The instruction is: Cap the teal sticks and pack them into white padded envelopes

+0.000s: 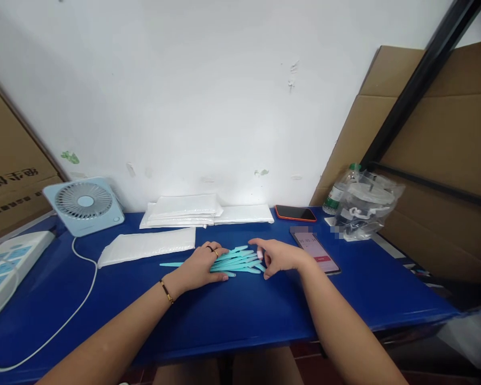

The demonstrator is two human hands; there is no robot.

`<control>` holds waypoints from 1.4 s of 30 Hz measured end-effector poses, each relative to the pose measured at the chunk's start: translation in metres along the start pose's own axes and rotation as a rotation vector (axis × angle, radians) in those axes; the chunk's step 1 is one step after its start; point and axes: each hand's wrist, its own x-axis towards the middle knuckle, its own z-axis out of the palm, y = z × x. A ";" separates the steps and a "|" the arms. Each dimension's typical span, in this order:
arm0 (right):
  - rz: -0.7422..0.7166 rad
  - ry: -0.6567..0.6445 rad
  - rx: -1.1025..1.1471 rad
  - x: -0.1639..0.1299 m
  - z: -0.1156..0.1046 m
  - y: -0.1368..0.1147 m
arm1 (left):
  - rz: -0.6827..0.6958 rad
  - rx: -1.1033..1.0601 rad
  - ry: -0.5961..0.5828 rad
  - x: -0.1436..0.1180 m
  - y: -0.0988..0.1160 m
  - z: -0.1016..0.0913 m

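Observation:
A loose bundle of slim turquoise plastic sticks (240, 262) with widened right ends lies on the blue table, their exact kind too small to make out. Over its left part rests my left hand (202, 264), fingers on the far side and thumb on the near side, closed around the bundle. One thin turquoise end pokes out to the left from beneath that hand. At the bundle's right ends is my right hand (278, 256), index finger and thumb spread apart, other fingers curled near the tips of the sticks.
White padded packets (180, 208) are stacked by the wall, with another packet (148, 246) nearer. A blue fan (84, 206) and white power strip (16, 267) stand left. Two phones (295, 213), a bottle (339, 192) and a plastic bag (366, 206) are right.

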 end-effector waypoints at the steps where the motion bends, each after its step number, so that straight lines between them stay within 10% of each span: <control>1: -0.025 0.002 -0.015 0.001 0.000 -0.001 | 0.034 -0.006 -0.014 0.004 0.003 0.002; 9: -0.095 0.089 -0.076 -0.001 -0.011 0.001 | 0.082 -0.081 -0.058 0.009 0.020 0.009; 14: -0.096 0.323 -0.200 0.016 -0.004 0.008 | 0.055 0.024 0.149 0.009 0.005 -0.010; 21: -0.053 0.307 -0.123 0.031 0.004 0.016 | 0.267 0.185 0.242 0.029 -0.014 -0.003; 27: 0.039 0.281 0.011 0.036 0.002 0.020 | -0.093 0.465 -0.115 0.047 -0.014 -0.008; 35: 0.135 0.475 -0.062 0.035 -0.011 0.033 | -0.168 0.615 -0.018 0.047 -0.022 -0.025; 42: -0.079 0.295 -0.082 0.035 0.001 0.021 | -0.119 0.537 -0.107 0.040 -0.002 -0.004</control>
